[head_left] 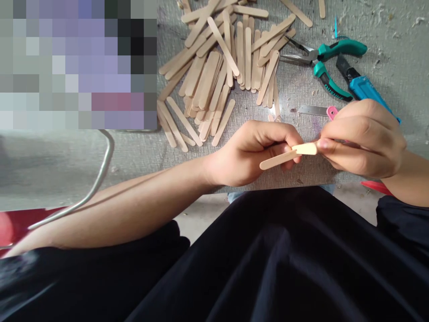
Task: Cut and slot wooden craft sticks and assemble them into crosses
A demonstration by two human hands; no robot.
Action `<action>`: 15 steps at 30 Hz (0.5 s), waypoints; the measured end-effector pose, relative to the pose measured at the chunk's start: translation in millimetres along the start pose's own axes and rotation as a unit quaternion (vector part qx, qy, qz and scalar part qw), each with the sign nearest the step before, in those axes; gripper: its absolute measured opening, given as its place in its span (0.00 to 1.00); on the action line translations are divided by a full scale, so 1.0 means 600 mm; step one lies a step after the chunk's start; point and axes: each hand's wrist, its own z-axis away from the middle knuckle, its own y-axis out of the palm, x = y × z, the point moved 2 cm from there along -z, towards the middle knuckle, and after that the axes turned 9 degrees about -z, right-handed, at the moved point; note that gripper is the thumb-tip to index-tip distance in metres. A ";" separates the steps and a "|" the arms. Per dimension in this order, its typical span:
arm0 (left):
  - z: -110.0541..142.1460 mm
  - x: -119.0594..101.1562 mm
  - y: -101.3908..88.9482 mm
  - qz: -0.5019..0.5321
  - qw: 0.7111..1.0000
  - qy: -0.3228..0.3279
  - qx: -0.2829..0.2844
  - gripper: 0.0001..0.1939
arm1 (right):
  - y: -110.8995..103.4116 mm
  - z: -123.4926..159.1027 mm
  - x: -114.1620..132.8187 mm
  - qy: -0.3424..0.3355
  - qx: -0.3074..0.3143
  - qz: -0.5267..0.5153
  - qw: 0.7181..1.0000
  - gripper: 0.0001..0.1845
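Observation:
My left hand is closed around a wooden craft stick, whose rounded end points to the lower left. At the stick's other end, a bright, pale piece juts out at a slight angle; I cannot tell whether it is a separate piece or part of the same stick. Thumb and fingers of my right hand are pinched at the right tip of this pale piece. Just beyond the right hand is a cutter blade with a pink holder, its rear part hidden by the fingers.
A heap of craft sticks spreads over the grey table. Pliers with green handles and a blue utility knife lie at the right. A pale cable crosses on the left. Blurred blocks cover the upper left.

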 end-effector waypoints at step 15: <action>0.001 -0.001 0.003 -0.052 0.995 0.071 -0.044 0.14 | 0.009 0.008 -0.001 0.016 -0.028 -0.012 0.999 0.09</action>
